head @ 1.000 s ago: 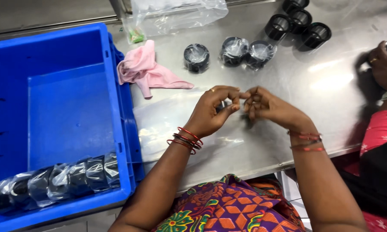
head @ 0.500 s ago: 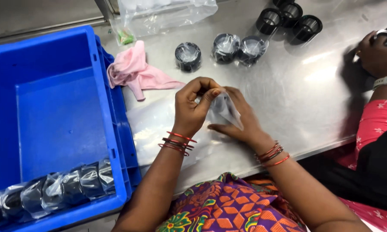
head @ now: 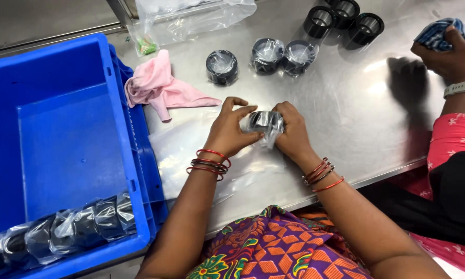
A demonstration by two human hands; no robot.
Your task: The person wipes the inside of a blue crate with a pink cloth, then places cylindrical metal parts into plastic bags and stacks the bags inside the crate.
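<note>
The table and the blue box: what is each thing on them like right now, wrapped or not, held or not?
Left hand: holding the wrapped ring.
Right hand: holding the same ring.
Ring in hands: in clear plastic, lifted.
Three rings: wrapped, standing on the table.
Three black rings: bare, unwrapped.
Rings in blue box: wrapped, in a row.
Pink cloth: crumpled, lying loose.
Co-worker's hand: gripping a striped cloth.
</note>
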